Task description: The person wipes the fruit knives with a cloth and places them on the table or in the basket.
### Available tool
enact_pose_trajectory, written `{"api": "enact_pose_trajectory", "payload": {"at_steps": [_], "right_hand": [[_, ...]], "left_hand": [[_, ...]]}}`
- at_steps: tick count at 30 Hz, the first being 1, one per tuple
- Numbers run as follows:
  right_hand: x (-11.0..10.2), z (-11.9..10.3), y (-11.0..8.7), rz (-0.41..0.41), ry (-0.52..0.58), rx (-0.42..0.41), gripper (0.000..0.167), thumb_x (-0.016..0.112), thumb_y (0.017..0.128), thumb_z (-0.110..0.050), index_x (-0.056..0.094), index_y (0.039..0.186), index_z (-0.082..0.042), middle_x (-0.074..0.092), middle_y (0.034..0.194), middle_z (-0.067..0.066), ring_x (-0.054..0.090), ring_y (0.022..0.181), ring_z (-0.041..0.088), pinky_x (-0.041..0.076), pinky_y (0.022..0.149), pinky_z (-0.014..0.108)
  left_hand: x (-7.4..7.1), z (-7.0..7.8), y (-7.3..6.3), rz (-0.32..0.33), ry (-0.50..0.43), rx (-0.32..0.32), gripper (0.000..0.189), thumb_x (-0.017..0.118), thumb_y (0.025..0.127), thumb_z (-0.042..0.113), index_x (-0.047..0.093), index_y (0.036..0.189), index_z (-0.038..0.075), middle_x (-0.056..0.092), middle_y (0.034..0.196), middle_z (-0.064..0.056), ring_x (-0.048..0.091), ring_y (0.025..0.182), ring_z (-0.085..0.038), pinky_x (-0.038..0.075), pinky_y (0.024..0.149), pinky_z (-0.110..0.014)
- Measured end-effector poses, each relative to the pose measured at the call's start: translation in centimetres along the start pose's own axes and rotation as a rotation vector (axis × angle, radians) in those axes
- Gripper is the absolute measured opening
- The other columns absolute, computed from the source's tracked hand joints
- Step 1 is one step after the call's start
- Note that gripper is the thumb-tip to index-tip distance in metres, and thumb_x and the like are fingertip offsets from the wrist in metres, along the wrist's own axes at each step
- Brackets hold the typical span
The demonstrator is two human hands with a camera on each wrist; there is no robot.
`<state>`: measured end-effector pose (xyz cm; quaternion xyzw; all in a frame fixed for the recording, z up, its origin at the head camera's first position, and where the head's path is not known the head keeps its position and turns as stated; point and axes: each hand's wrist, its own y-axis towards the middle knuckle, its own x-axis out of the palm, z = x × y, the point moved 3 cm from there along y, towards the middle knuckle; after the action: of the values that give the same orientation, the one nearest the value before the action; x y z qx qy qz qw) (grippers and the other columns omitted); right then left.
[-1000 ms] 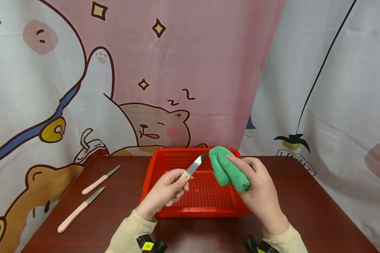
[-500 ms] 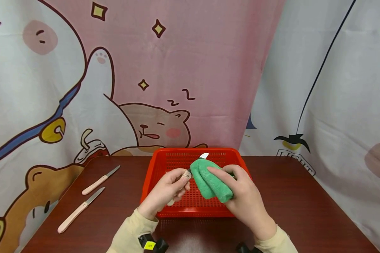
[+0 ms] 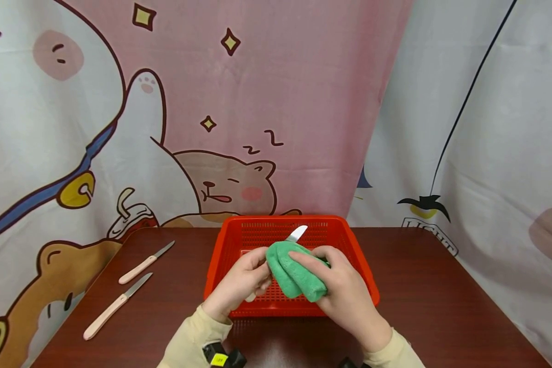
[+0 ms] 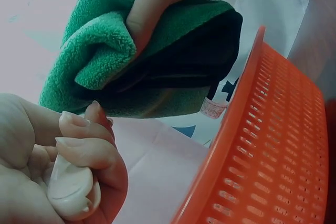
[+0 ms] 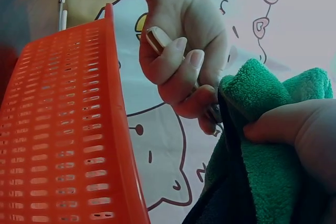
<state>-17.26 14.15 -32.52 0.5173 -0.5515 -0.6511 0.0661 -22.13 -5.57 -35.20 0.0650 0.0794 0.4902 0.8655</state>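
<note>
In the head view my left hand [image 3: 240, 282] grips a knife by its pale handle [image 4: 73, 190], fingers curled round it. My right hand [image 3: 345, 289] holds a folded green cloth [image 3: 290, 268] round the knife's blade, close to the left fingers. Only the tip of the blade [image 3: 297, 233] shows beyond the cloth, pointing up and away. The handle's butt end pokes out of the left fist in both wrist views. In the right wrist view the right thumb [image 5: 278, 124] presses on the cloth, whose dark underside also shows.
Below and behind the hands a red perforated plastic basket [image 3: 368, 276] stands on the dark brown table [image 3: 441, 296]. Two more knives with pale handles, a nearer one [image 3: 112, 312] and a farther one [image 3: 142, 266], lie at the left. A printed curtain [image 3: 313, 102] hangs behind.
My right hand has brought the green cloth leftward and down onto the blade, then along it to the handle end. The left hand still grips the knife in nearly the same place.
</note>
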Motion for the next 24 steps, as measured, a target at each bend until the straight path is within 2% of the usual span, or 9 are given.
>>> {"api": "enact_pose_trajectory", "payload": {"at_steps": [7,13,21,24], "right_hand": [[0.3,0.0,0.0,-0.002,-0.010,-0.006,0.085,0.080,0.059,0.013,0.062,0.132,-0.028,0.057,0.108,0.004,0.057,0.094,0.019,0.053,0.065,0.033],[0.3,0.2,0.0,-0.018,-0.011,0.013,0.085,0.081,0.060,0.013,0.062,0.132,-0.029,0.057,0.107,0.003,0.057,0.095,0.019,0.053,0.064,0.032],[-0.1,1.0,0.0,-0.011,-0.049,0.049,0.090,0.077,0.056,0.018,0.062,0.132,-0.028,0.056,0.104,0.005,0.056,0.092,0.019,0.053,0.063,0.034],[-0.3,1.3,0.0,-0.004,-0.061,0.060,0.093,0.075,0.054,0.021,0.062,0.132,-0.028,0.056,0.104,0.006,0.056,0.090,0.019,0.052,0.062,0.034]], "left_hand": [[0.0,-0.1,-0.2,0.002,0.007,-0.016,0.016,0.042,0.102,0.003,0.056,0.108,-0.002,0.042,0.063,-0.004,0.038,0.050,-0.013,0.036,0.046,-0.023],[0.1,-0.1,-0.3,-0.005,0.013,-0.027,0.016,0.046,0.105,0.012,0.056,0.106,-0.001,0.044,0.064,-0.004,0.039,0.050,-0.013,0.035,0.045,-0.022],[0.2,0.1,-0.3,-0.036,0.021,-0.002,0.027,0.050,0.105,0.021,0.054,0.099,-0.005,0.052,0.078,-0.015,0.041,0.051,-0.011,0.037,0.046,-0.021],[0.1,0.1,-0.3,-0.047,0.023,-0.005,0.031,0.050,0.105,0.022,0.053,0.099,-0.008,0.051,0.078,-0.014,0.040,0.051,-0.011,0.035,0.045,-0.021]]}}
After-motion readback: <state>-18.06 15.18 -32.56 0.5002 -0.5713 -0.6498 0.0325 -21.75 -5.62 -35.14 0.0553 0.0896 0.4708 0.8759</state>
